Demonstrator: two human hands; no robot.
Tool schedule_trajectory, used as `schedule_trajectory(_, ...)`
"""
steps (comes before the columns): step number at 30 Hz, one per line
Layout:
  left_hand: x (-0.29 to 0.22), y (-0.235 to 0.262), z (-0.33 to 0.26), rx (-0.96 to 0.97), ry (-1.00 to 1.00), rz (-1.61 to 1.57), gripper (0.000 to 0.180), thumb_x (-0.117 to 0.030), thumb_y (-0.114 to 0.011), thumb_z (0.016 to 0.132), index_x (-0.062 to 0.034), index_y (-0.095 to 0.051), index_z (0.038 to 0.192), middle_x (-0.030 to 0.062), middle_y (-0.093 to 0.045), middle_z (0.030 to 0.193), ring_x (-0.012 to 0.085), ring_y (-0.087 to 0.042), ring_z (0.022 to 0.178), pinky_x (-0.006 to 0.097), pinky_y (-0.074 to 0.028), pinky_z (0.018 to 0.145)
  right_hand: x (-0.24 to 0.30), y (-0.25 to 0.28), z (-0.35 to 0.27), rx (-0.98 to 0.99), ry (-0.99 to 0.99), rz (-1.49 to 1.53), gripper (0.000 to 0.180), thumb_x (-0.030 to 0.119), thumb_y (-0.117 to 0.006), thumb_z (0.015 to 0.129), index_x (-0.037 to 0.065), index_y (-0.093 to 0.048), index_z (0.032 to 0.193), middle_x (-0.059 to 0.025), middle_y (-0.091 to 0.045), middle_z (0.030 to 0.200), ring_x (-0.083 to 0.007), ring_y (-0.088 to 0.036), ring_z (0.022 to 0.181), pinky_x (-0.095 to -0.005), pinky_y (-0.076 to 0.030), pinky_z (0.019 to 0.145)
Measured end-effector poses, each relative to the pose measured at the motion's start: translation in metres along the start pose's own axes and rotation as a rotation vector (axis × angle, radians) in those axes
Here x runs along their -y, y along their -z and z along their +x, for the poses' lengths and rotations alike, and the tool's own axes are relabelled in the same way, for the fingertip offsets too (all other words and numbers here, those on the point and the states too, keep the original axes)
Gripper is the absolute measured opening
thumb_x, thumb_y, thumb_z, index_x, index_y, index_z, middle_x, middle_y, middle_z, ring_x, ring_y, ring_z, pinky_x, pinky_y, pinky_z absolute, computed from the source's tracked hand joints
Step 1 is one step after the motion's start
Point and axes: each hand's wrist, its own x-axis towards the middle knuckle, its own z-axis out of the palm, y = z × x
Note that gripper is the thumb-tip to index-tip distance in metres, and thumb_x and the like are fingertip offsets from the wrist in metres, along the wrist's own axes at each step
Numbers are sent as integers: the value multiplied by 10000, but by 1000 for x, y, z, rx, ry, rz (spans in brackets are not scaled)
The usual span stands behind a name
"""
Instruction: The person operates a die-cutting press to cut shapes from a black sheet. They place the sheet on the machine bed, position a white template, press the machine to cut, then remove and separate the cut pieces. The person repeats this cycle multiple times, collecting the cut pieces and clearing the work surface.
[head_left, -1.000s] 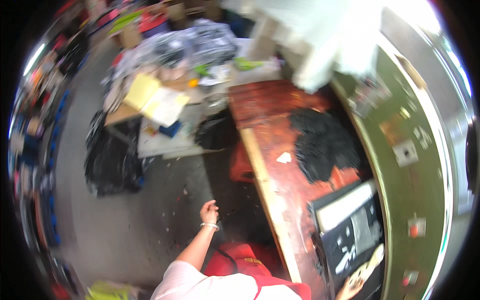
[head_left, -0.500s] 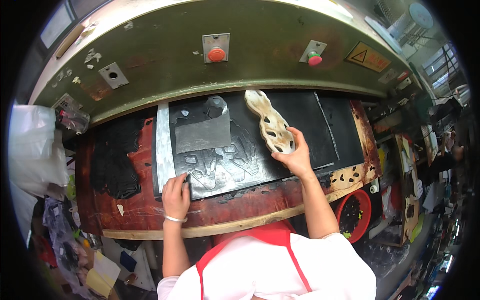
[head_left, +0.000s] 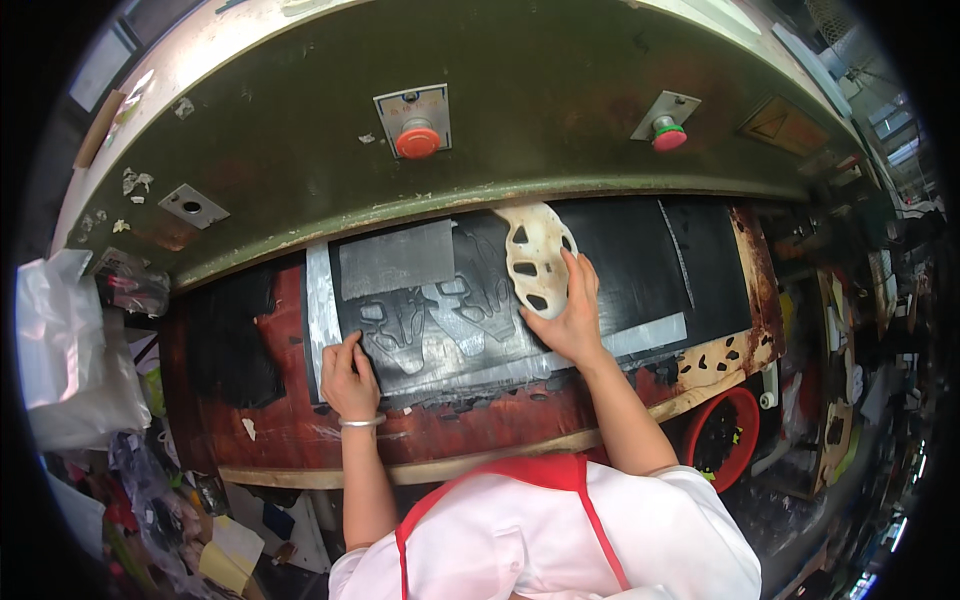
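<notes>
A pale, sole-shaped cutting die (head_left: pixel 541 235) with several dark openings stands out against the black sheet (head_left: pixel 620 260). Its near end is in the grip of my right hand (head_left: pixel 570 315), thumb on the left side and fingers on the right. My left hand (head_left: pixel 350 380), a bangle at its wrist, rests at the sheet's near left edge with fingers curled and thumb close to the index finger; anything between them is too small to make out. Cut outlines with small windows (head_left: pixel 400 335) show in the sheet between my hands. A grey rectangular piece (head_left: pixel 398 262) covers its far left part.
The green press beam (head_left: pixel 540 120) with red buttons (head_left: pixel 417 140) spans the far side. Stacked black cut pieces (head_left: pixel 235 360) lie left on the red-brown board (head_left: pixel 300 440). A red bucket of scraps (head_left: pixel 722 440) stands near right; plastic bags (head_left: pixel 75 340) hang at left.
The die has turned more upright and shifted slightly, still in my right hand. My left fingers have moved a little along the sheet's edge. The whole view has tilted.
</notes>
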Motion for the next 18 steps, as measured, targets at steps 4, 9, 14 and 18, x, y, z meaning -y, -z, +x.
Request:
schedule_trajectory(4, 4, -16, 39, -22, 0, -62, 209, -50, -594, 889, -72, -665, 1084, 107, -564, 834, 274, -579, 713, 348, -467, 645, -7, -12, 43, -112, -217, 394, 813, 172, -789, 721, -4, -348, 1382, -264, -312, 1403, -406, -357, 1293, -486, -381, 1028)
schedule_trajectory(9, -9, -1, 46, 99, 105, -178, 288, -40, -591, 900, -26, -609, 1187, 130, -594, 848, 230, -580, 730, 326, -473, 666, -28, 43, 127, -548, -18, 133, 732, 262, -556, 922, -61, -175, 1458, -273, -193, 1490, -421, -257, 1365, -525, -211, 1118)
schedule_trajectory(14, -28, -15, 10, 134, -108, -58, 233, -98, -615, 876, -35, -650, 1097, 152, -667, 886, 313, -617, 765, 388, -467, 690, -38, 58, 184, -551, 43, -195, 926, 385, -578, 902, -114, -21, 1449, -381, -44, 1487, -513, -72, 1395, -544, -87, 1138)
schedule_trajectory(18, -24, -41, 22, 166, -4, 26, 131, -104, -618, 870, -42, -688, 963, 143, -663, 804, 315, -614, 699, 397, -463, 663, -43, 45, 179, -572, 46, -151, 974, 405, -604, 887, -109, 3, 1448, -374, 6, 1495, -508, -33, 1406, -554, -69, 1138)
